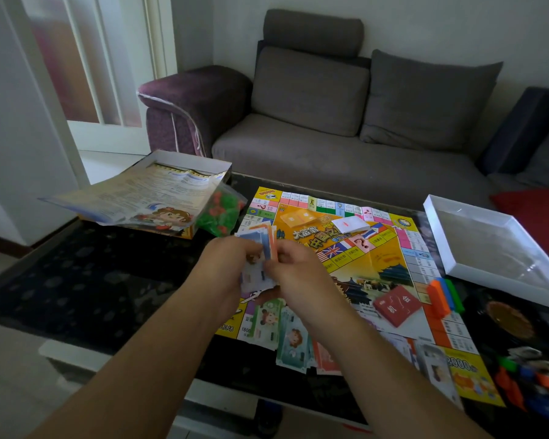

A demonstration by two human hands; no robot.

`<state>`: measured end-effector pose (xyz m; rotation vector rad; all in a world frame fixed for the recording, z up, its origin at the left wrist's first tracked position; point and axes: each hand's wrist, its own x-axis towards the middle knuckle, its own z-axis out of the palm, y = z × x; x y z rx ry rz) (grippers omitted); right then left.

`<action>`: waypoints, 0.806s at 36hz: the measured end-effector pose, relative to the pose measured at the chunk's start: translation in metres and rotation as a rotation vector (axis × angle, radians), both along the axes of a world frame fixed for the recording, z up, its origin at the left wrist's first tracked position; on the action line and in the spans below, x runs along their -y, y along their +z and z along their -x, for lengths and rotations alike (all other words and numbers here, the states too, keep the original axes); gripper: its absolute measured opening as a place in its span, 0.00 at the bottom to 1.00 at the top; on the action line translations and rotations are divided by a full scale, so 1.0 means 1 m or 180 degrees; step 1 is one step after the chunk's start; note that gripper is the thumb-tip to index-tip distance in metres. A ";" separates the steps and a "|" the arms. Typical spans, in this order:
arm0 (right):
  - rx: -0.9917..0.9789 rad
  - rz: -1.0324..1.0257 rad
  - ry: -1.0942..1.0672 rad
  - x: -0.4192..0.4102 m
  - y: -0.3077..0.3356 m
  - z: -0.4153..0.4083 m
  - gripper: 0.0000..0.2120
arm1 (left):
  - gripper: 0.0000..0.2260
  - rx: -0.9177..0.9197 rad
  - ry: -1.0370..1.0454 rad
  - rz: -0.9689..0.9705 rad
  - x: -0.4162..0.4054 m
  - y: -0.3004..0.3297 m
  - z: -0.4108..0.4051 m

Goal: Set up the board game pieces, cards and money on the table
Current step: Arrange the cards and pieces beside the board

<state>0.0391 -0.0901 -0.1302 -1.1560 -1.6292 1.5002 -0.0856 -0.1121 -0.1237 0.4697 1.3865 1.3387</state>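
Both hands [257, 264] around money wad [260, 245]

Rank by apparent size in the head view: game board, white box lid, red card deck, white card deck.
1. game board
2. white box lid
3. red card deck and white card deck: unsure; the red one looks bigger but lies nearer the camera.

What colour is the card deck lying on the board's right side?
Red, with white characters: the card deck, clearest in the head view.
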 end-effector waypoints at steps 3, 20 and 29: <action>0.0067 -0.0156 -0.0072 -0.001 0.001 -0.003 0.15 | 0.10 0.0198 -0.0182 -0.0076 0.003 0.001 -0.005; 0.2912 -0.1171 0.0804 -0.013 -0.009 -0.029 0.24 | 0.05 -0.1080 0.0088 0.0388 -0.011 0.013 0.019; 0.3786 -0.1454 0.1236 -0.004 -0.036 -0.018 0.44 | 0.04 -0.1444 -0.0300 0.0334 -0.004 0.024 0.014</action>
